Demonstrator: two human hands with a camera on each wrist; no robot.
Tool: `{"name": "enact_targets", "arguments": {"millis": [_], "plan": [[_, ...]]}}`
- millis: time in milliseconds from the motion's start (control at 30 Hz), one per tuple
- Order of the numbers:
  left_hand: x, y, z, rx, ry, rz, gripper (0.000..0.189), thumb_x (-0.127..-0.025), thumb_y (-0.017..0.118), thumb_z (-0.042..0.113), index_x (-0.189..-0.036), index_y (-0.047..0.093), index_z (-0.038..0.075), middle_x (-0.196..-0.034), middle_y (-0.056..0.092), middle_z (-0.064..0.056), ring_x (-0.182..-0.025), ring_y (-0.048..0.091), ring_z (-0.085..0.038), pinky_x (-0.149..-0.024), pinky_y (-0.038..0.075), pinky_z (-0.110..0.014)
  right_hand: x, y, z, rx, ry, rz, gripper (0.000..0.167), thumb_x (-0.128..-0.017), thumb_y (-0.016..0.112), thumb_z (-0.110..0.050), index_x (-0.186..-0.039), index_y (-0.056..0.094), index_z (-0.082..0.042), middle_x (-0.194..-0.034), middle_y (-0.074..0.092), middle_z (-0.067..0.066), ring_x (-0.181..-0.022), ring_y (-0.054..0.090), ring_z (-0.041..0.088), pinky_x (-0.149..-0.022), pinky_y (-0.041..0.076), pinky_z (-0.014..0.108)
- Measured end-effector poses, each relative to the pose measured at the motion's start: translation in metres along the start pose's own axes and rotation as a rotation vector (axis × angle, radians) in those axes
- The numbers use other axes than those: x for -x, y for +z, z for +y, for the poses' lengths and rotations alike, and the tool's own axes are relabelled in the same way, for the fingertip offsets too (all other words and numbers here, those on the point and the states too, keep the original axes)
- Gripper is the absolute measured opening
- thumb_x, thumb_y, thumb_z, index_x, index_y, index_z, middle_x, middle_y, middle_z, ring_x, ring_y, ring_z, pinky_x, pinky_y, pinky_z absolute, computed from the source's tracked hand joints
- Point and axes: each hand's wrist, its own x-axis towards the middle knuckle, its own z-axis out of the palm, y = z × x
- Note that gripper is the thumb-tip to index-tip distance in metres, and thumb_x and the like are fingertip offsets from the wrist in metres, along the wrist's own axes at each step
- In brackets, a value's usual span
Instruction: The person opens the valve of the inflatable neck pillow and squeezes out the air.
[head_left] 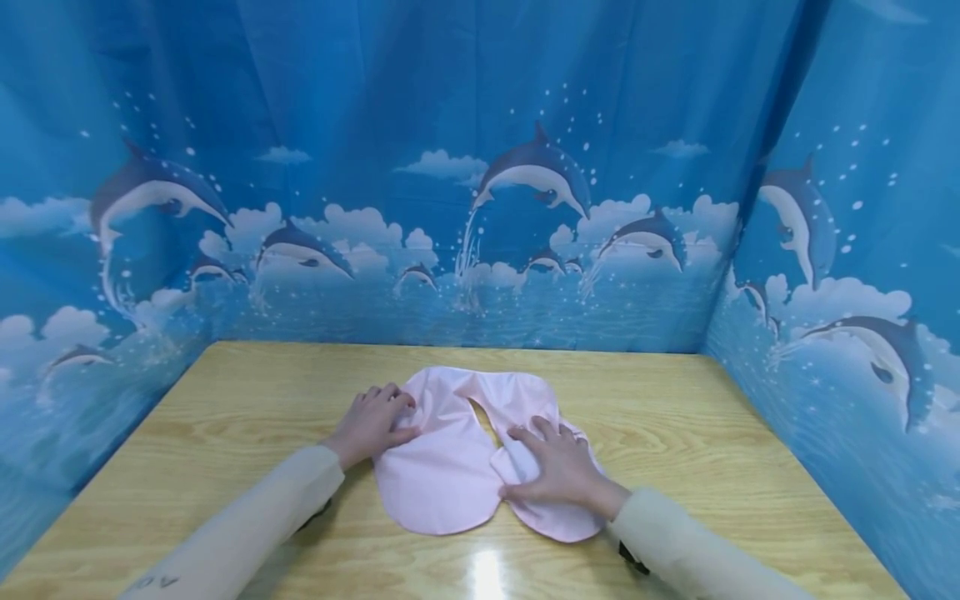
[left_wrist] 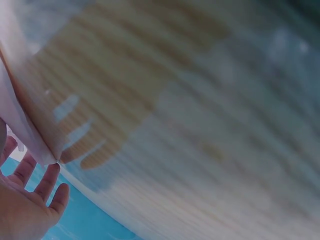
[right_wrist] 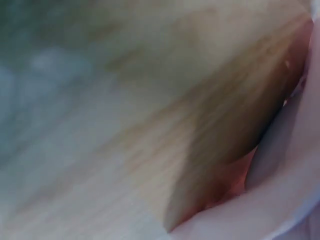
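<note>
A pale pink cloth [head_left: 438,492], shaped like a bib with rounded lobes and a slit in its middle, lies on the table. My left hand [head_left: 372,422] touches its left edge, with the fingers apart and slightly bent. In the left wrist view, the fingers of the left hand [left_wrist: 32,192] are spread beside the cloth's edge [left_wrist: 25,122]. My right hand [head_left: 558,467] rests on the right lobe with thumb and fingers spread, near a folded-over part. The right wrist view shows the pink cloth [right_wrist: 280,200] close up and blurred; the fingers there are mostly hidden.
The wooden table [head_left: 285,383] has a glossy top with a bright reflection near the front. Blue curtains [head_left: 375,100] printed with dolphins stand along its back and both sides.
</note>
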Motion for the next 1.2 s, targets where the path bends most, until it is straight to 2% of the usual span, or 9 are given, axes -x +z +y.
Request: {"name": "enact_targets", "arguments": {"millis": [200,400,633,933,1200], "plan": [[0.001,-0.001,0.001,0.005,-0.002,-0.003,0.036,-0.081,0.063,0.047,-0.104,0.058,0.019,-0.107,0.052,-0.004,-0.097,0.049,-0.027,-0.085,0.037,-0.048,0.000,0.004,-0.008,0.031,0.011,0.031,0.088,-0.058,0.062,-0.075,-0.132,0.046,-0.030,-0.136,0.044,0.011,-0.111,0.045,0.045,-0.087,0.034,0.061],[0.000,-0.002,0.001,-0.006,-0.006,-0.003,0.036,-0.081,0.063,0.047,-0.104,0.058,0.020,-0.108,0.052,-0.004,-0.098,0.049,-0.027,-0.085,0.038,-0.048,-0.002,0.007,-0.017,0.060,-0.006,0.036,0.076,-0.066,0.063,-0.065,-0.130,0.049,-0.026,-0.128,0.049,0.009,-0.106,0.047,0.041,-0.081,0.037,0.058],[0.000,-0.002,0.001,-0.016,-0.001,0.005,0.037,-0.081,0.062,0.048,-0.104,0.058,0.020,-0.107,0.052,-0.004,-0.097,0.049,-0.027,-0.084,0.038,-0.048,0.001,0.010,-0.028,0.086,-0.009,0.077,0.068,-0.071,0.061,-0.057,-0.129,0.051,-0.023,-0.124,0.051,0.009,-0.107,0.045,0.047,-0.080,0.039,0.060],[0.000,-0.003,0.003,-0.011,-0.004,0.000,0.037,-0.081,0.062,0.048,-0.105,0.058,0.019,-0.109,0.052,-0.005,-0.098,0.049,-0.028,-0.085,0.038,-0.049,0.001,0.010,-0.027,0.106,-0.051,0.099,0.064,-0.071,0.062,-0.054,-0.125,0.054,-0.022,-0.125,0.052,0.009,-0.107,0.045,0.042,-0.076,0.041,0.056],[0.000,-0.001,0.002,-0.012,-0.001,0.003,0.037,-0.081,0.062,0.048,-0.104,0.058,0.020,-0.108,0.052,-0.005,-0.097,0.049,-0.027,-0.084,0.039,-0.048,0.003,0.004,-0.020,0.014,-0.104,0.029,0.068,-0.076,0.059,-0.059,-0.131,0.048,-0.020,-0.129,0.047,0.010,-0.114,0.041,0.042,-0.078,0.040,0.059]]}}
